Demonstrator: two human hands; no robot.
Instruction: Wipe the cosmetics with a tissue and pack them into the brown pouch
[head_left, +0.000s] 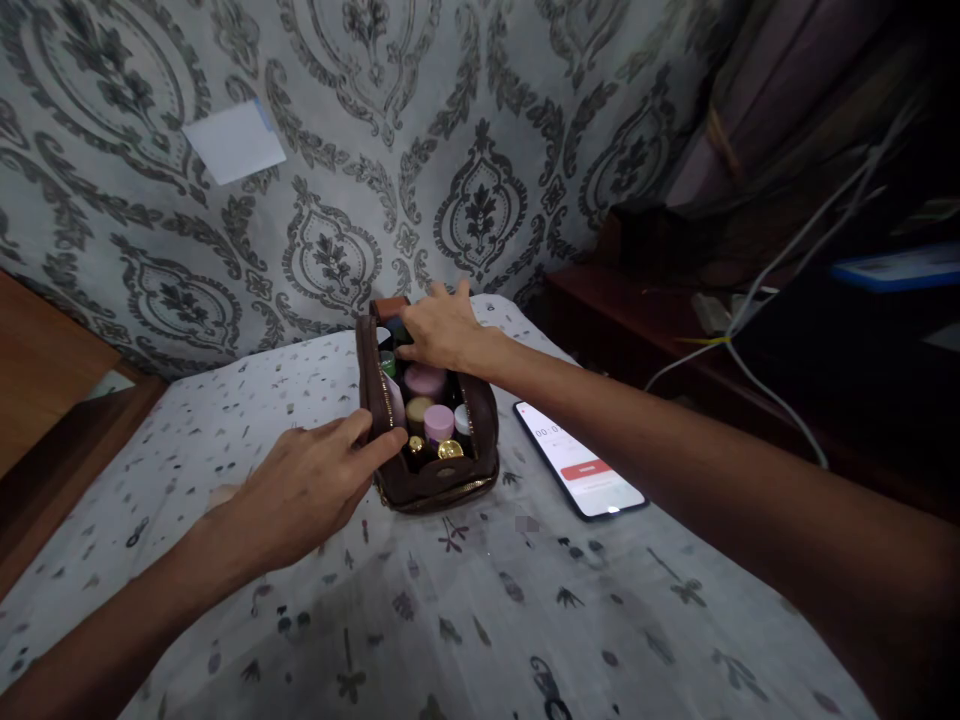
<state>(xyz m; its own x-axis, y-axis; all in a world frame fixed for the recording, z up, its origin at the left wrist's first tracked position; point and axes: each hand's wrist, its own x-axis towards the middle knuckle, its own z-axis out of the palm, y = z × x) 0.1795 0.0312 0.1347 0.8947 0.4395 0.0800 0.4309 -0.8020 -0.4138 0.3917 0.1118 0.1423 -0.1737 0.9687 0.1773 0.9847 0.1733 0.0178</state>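
Observation:
A brown zip-up toiletry bag [480, 480] stands unzipped on the patterned sheet, its opening facing up. My left hand [315, 480] grips its near left edge, the thumb over the rim and the fingers outside. Over the far end of the bag is my right hand [442, 328], thumb and fingers apart, with some fingers raised; part of what lies beneath it is hidden. Inside are a pink-lidded jar [425, 380], a lilac cap [439, 422], a white cap [462, 420], a gold cap [450, 450] and a green item [388, 363].
A phone [592, 475] with a timer on its lit screen lies right of the bag, partly under my right forearm. Patterned wallpaper [405, 180] rises behind. Wooden furniture [52, 400] borders the left. White cables [772, 270] hang over a dark table at right.

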